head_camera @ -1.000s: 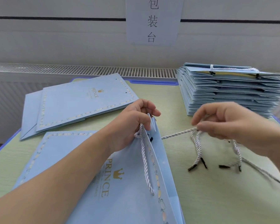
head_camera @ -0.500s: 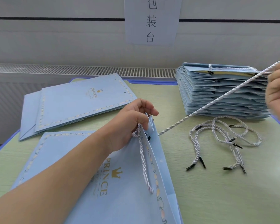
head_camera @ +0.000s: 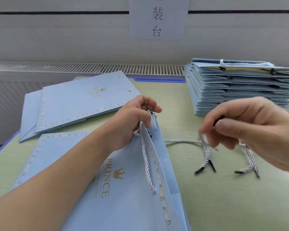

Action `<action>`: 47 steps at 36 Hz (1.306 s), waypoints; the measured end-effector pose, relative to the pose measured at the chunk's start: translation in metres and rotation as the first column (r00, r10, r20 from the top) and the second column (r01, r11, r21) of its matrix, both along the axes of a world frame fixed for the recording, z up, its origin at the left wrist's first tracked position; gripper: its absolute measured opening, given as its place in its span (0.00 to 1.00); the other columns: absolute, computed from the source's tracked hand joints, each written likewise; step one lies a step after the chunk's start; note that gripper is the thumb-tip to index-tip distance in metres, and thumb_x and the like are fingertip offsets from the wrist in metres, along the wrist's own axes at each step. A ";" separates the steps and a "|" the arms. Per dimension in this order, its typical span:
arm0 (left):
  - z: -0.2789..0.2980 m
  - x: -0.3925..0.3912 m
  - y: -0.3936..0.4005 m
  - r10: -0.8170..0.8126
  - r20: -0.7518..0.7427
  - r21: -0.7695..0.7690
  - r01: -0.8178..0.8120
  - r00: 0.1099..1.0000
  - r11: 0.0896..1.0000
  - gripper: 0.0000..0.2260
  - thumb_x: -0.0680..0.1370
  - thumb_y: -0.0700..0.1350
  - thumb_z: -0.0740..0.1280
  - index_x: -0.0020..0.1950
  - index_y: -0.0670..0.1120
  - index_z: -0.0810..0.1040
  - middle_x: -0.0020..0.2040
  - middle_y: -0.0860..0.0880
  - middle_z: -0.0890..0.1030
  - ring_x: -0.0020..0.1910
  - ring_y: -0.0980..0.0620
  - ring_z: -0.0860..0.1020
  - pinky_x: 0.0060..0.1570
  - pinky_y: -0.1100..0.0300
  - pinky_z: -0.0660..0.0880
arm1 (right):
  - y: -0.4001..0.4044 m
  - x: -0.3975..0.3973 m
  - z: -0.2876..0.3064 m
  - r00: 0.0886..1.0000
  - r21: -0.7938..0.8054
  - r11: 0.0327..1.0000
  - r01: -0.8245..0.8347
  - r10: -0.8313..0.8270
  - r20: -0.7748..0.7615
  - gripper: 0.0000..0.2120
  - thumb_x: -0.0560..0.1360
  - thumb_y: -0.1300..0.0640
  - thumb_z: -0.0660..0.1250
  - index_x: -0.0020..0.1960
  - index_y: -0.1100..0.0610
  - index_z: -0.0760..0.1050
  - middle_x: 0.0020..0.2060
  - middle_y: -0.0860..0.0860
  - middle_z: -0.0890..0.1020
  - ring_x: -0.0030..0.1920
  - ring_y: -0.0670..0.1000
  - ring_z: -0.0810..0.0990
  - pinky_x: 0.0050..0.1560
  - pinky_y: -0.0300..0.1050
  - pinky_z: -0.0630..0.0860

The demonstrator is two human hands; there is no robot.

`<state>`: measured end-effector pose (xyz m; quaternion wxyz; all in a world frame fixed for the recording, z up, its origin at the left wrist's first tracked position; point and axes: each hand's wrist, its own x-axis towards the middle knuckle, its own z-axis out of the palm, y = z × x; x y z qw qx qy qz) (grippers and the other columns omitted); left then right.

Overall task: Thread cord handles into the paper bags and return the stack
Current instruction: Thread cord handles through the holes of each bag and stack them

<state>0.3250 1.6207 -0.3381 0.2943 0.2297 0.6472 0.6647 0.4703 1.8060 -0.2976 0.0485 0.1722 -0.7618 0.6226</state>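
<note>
**Second handle going in on the PRINCE bag**

Watching the head cam here. Biggest thing first: the green table [head_camera: 215,197], with the stack of finished bags [head_camera: 237,90] at 2 o'clock and a couple of flat unthreaded bags [head_camera: 77,104] at 10 o'clock. Dead centre, running down to 6 o'clock, is the paper bag [head_camera: 123,189] being worked on, one cord handle [head_camera: 146,164] already looped through the near panel.

The left hand [head_camera: 132,120] pinches the bag's top edge, fingers curled round it and propping the mouth open. The right hand [head_camera: 250,129] at 3 o'clock is blurry, but its fingers look closed on a black-tipped loose cord [head_camera: 182,141] trailing toward the bag's holes. Spare cords [head_camera: 205,157] lie below it.

My read: mid-threading the second handle. Next it needs that tip steered into the free hole without bending it.
</note>
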 end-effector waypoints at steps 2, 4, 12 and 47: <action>0.001 -0.003 -0.001 0.011 -0.001 0.009 -0.011 1.000 1.000 0.22 0.55 0.33 0.58 0.46 0.46 0.73 0.40 0.53 0.81 0.42 0.52 0.71 0.30 0.66 0.67 | -0.005 0.000 -0.004 1.000 0.106 0.994 -0.018 0.017 0.014 0.11 0.71 0.43 0.69 0.43 0.50 0.83 0.35 0.44 0.79 0.35 0.41 0.74 0.38 0.29 0.70; 0.003 -0.005 -0.003 0.022 -0.004 0.018 -0.022 1.000 1.000 0.22 0.55 0.33 0.58 0.46 0.45 0.73 0.40 0.53 0.82 0.41 0.53 0.71 0.29 0.66 0.67 | -0.010 -0.001 -0.010 1.000 0.244 0.970 0.001 -0.006 0.021 0.09 0.72 0.45 0.67 0.41 0.48 0.82 0.40 0.43 0.77 0.40 0.43 0.75 0.43 0.32 0.70; 0.001 -0.006 -0.002 0.027 -0.001 0.027 -0.027 1.000 0.999 0.22 0.54 0.32 0.58 0.45 0.45 0.73 0.39 0.53 0.82 0.42 0.52 0.71 0.30 0.66 0.67 | -0.031 0.002 -0.020 0.970 0.320 0.939 -0.127 0.049 0.240 0.14 0.75 0.60 0.58 0.46 0.46 0.80 0.31 0.45 0.78 0.34 0.42 0.74 0.40 0.33 0.70; 0.005 -0.009 -0.008 0.051 0.089 0.068 -0.057 0.995 0.996 0.21 0.55 0.32 0.57 0.45 0.46 0.74 0.40 0.52 0.81 0.39 0.54 0.73 0.38 0.60 0.67 | -0.076 0.007 -0.048 0.904 0.101 0.988 -0.115 0.062 0.422 0.09 0.75 0.64 0.62 0.53 0.64 0.79 0.46 0.67 0.81 0.46 0.70 0.80 0.48 0.68 0.77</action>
